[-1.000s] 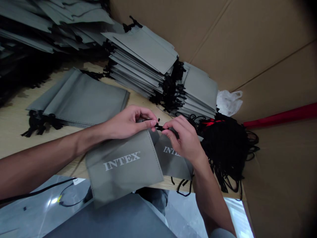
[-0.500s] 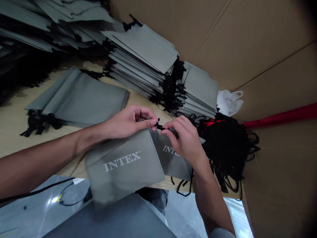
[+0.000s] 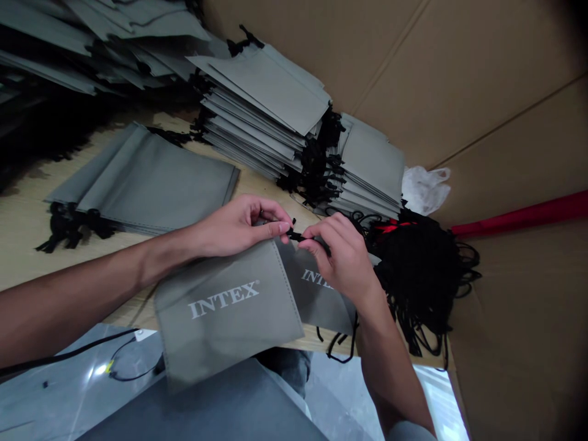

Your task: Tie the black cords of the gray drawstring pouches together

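At centre frame, the left hand (image 3: 234, 226) and right hand (image 3: 344, 260) pinch a black cord (image 3: 296, 235) between closed fingertips at the top edge of a grey bag (image 3: 225, 312). Bag stacks (image 3: 275, 116) fill the upper middle; loose cords (image 3: 422, 269) lie right.

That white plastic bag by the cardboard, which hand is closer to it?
The right hand. It is just below and left of the white plastic bag, beside the black cord pile. The left hand is further left, over the gray pouch.
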The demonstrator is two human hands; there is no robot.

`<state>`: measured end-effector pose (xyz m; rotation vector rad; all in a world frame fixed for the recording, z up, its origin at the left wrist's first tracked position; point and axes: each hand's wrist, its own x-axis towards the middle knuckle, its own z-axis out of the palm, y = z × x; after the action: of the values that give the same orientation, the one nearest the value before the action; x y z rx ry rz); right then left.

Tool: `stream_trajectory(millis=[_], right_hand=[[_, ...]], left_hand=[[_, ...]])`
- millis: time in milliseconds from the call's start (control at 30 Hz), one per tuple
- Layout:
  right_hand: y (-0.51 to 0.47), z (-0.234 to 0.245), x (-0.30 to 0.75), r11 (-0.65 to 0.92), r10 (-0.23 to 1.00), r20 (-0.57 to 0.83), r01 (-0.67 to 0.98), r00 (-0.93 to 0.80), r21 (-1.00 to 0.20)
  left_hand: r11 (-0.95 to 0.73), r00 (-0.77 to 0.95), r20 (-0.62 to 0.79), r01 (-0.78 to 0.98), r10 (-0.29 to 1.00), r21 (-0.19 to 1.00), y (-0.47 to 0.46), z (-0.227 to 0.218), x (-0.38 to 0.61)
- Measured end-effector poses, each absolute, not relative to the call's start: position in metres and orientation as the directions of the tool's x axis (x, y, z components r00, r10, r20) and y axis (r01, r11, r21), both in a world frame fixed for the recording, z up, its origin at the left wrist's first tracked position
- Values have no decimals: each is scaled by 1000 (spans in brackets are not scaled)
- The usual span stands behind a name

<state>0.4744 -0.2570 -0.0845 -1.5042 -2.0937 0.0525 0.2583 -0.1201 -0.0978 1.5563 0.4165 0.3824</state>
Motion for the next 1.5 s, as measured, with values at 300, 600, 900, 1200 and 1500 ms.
stream_trajectory(millis=[300, 600, 900, 1200, 1500], right_hand=[[-258, -83, 474, 352, 896, 390, 873, -211, -338], [-259, -83, 480, 173, 932, 361, 882, -3, -438], [-255, -94, 448, 152, 967, 219, 394, 130, -906], [-254, -96, 452, 161, 959, 232, 367, 159, -916], [-255, -99, 454, 315, 915, 396, 743, -73, -591]], left_hand=[[-8, 867, -18, 25, 498, 1000, -120, -98, 258], [24, 862, -42, 35, 505, 999, -119, -101, 258], [-36, 870, 32, -16, 492, 999, -121, -100, 258], [-204, 856, 131, -30, 500, 979, -122, -103, 258], [-463, 812, 228, 59, 538, 884, -129, -99, 256]])
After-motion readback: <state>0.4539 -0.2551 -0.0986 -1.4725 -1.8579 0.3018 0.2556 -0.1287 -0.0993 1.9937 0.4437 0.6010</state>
